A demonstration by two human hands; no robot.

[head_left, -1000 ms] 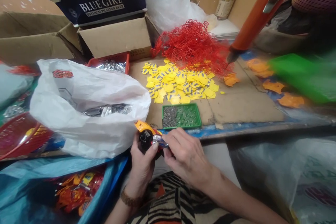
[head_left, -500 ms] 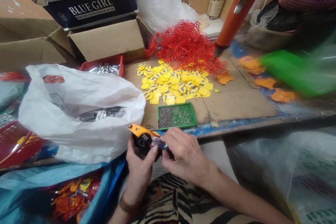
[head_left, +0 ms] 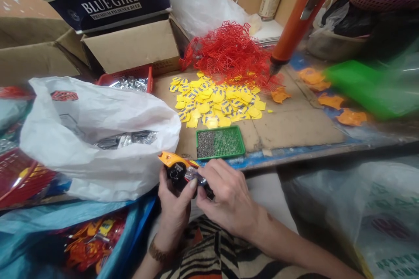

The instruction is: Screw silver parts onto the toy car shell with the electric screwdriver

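Note:
Just below the table's front edge, my left hand [head_left: 175,202] is closed around a small orange and black toy vehicle [head_left: 176,171], its thumb pressed along the near side. My right hand [head_left: 229,196] grips the toy's right end, fingers bent and pinching near a shiny silvery part. That end is partly hidden by my fingers. Beyond the hands lies a green tray [head_left: 221,141] with small screws gathered on its left side. A heap of yellow pieces [head_left: 218,100] with dark markings is spread behind it.
Tangled red plastic frames [head_left: 225,52] lie behind the yellow heap. An orange electric screwdriver [head_left: 291,26] hangs over the table. To the left stand a white bag [head_left: 98,174] of silvery parts and a blue bag [head_left: 131,231] holding orange pieces. Orange shells [head_left: 352,117] lie at right.
My right fingers have shifted slightly left and closer along the toy. Both hands still hold it in nearly the same place.

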